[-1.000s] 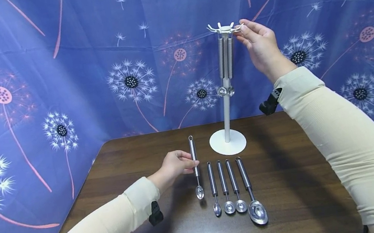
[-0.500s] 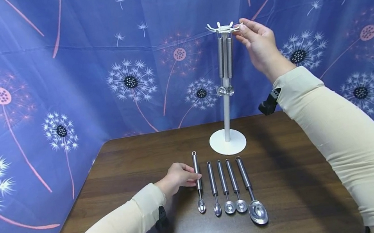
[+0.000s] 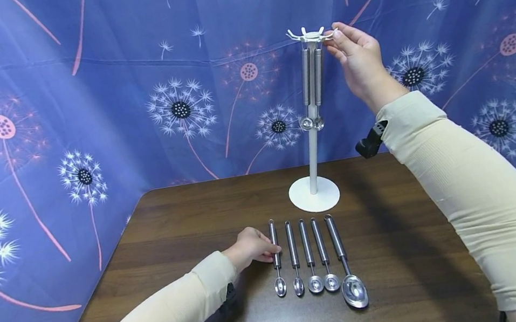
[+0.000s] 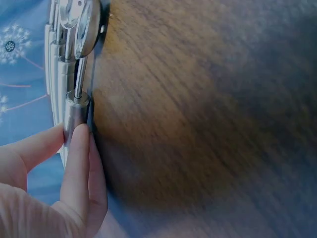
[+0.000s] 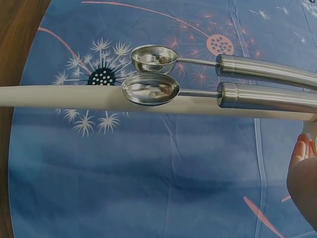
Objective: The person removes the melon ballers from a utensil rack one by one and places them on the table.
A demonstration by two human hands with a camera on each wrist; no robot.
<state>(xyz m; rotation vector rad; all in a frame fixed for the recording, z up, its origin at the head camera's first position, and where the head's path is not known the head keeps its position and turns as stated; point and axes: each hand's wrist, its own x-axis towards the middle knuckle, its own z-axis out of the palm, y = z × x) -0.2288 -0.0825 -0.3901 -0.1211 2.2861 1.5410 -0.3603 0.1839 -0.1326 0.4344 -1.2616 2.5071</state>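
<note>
My left hand (image 3: 253, 246) pinches the handle of a steel melon baller (image 3: 280, 287) between thumb and fingers, low at the table at the left end of a row. In the left wrist view its bowl (image 4: 88, 29) points away from the fingers. My right hand (image 3: 362, 63) pinches a hook arm at the top of a white utensil stand (image 3: 313, 156). Two steel melon ballers (image 5: 153, 89) hang from the stand near that hand, with small holes in their bowls. The right fingertips are mostly cut off in the right wrist view.
Beside the held one lie three more small steel scoops (image 3: 315, 284) and one large spoon (image 3: 355, 290), handles toward the stand. The stand's round base (image 3: 299, 199) sits at the back of the brown table (image 3: 186, 214). A blue dandelion curtain (image 3: 135, 122) hangs behind.
My left hand has brought the melon baller down and toward me, into line with the row on the table. My right hand has stayed at the stand's hook.
</note>
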